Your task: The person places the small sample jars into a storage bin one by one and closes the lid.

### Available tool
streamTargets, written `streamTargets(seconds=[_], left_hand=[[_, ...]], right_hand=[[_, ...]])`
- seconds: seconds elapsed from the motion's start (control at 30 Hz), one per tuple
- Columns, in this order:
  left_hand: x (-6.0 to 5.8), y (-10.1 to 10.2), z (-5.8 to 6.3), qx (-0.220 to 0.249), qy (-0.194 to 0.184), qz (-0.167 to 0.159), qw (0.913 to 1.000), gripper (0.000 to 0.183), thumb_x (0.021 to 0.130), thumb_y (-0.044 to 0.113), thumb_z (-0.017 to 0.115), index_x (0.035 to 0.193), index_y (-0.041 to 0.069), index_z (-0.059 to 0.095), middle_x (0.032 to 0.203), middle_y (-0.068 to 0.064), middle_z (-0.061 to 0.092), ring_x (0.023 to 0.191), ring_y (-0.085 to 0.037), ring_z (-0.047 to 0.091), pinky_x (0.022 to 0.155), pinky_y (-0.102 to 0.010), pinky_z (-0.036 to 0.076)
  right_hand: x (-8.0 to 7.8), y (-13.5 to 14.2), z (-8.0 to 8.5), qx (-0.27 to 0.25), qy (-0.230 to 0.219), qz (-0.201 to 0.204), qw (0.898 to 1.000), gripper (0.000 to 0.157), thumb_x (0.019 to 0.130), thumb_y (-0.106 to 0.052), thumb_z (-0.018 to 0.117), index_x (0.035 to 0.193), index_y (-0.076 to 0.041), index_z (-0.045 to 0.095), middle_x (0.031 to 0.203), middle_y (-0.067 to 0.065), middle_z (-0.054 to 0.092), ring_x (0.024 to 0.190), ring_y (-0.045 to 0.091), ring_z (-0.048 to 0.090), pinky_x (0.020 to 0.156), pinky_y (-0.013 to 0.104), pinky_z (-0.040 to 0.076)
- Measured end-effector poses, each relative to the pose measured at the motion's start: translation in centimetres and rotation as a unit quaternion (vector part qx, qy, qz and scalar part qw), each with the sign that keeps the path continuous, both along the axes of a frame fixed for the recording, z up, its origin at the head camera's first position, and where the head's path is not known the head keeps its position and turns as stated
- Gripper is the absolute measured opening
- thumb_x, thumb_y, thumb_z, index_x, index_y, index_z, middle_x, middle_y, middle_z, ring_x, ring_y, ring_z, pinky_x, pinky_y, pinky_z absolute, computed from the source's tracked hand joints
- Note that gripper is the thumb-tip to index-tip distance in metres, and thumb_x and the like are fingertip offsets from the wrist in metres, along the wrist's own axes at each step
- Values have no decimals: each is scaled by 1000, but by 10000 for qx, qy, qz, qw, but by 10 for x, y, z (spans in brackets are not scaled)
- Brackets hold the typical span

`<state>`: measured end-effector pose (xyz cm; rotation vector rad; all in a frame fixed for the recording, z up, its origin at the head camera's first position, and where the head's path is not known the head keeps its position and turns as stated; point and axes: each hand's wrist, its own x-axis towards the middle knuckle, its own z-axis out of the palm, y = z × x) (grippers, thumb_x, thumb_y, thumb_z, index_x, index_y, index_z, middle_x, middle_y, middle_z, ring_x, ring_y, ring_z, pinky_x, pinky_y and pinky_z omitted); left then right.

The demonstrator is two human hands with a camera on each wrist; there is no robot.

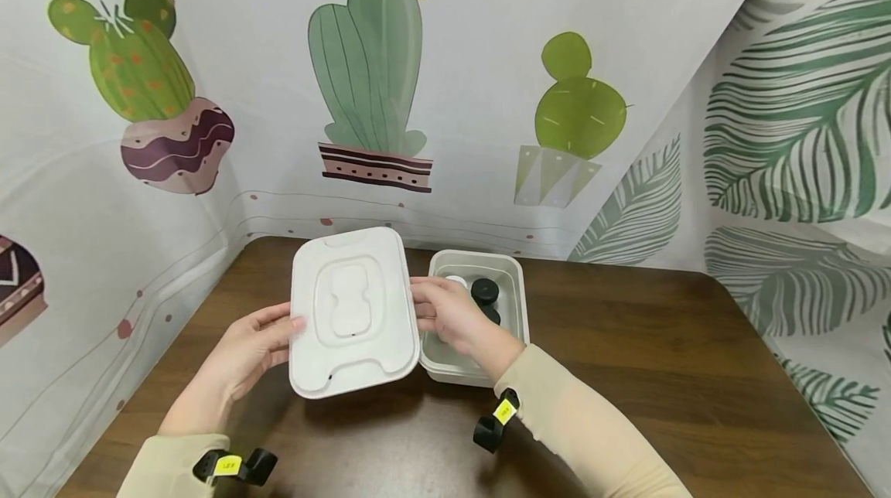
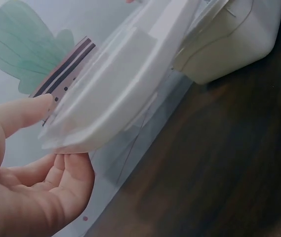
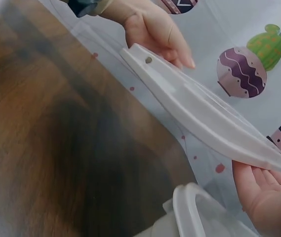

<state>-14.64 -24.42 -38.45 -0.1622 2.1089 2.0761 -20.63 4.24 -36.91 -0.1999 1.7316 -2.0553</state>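
Observation:
A white plastic lid [image 1: 351,363] is held up above the table, tilted, between both hands. My left hand [image 1: 247,347] grips its left edge, thumb on top and fingers beneath, as the left wrist view also shows. On the opposite edge, my right hand [image 1: 452,312] holds the lid with its fingers under the rim in the right wrist view. Just right of the lid stands an open off-white storage box [image 1: 516,305], partly behind my right hand. Inside it are a black round-topped item [image 1: 484,291], another dark item and something white, mostly hidden by the hand.
The brown wooden table [image 1: 626,343] reaches out on both sides of the box. Behind it hangs a white cloth [image 1: 480,96] printed with cacti and leaves. Each wrist wears a black strap with a yellow label, such as the left strap [image 1: 237,466].

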Motion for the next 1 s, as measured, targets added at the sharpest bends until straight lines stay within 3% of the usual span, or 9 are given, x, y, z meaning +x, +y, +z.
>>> streamTargets(seconds=[0.13, 0.4, 0.83, 1.0], left_hand=[[0, 1, 4, 66, -87, -1, 9999, 64, 95, 23, 57, 140, -11, 25, 92, 9, 64, 85, -5, 65, 76, -27, 55], [1, 4, 7, 337, -47, -141, 9993, 60, 98, 21, 52, 138, -15, 26, 92, 11, 66, 87, -6, 65, 76, -26, 55], [2, 12, 10, 462, 11, -305, 9985, 62, 98, 23, 50, 139, -16, 23, 99, 10, 65, 91, -8, 66, 79, -28, 56], [1, 15, 12, 469, -8, -323, 9984, 63, 98, 24, 50, 140, -15, 23, 101, 10, 66, 92, -7, 66, 80, -28, 55]], right_hand=[[-2, 4, -2, 32, -46, 38, 10000, 43, 94, -17, 47, 132, 5, 47, 116, 20, 65, 89, 16, 68, 80, 34, 56], [-4, 12, -9, 120, -142, -110, 9998, 41, 91, -14, 51, 127, 6, 51, 96, 8, 70, 83, 14, 68, 78, 34, 57], [-5, 27, -11, 334, -230, -357, 9985, 43, 89, -15, 53, 127, 5, 52, 105, 14, 68, 85, 16, 68, 76, 35, 57], [-6, 32, -11, 418, -271, -453, 9977, 43, 87, -14, 55, 126, 4, 54, 100, 11, 69, 83, 16, 68, 76, 35, 57]])
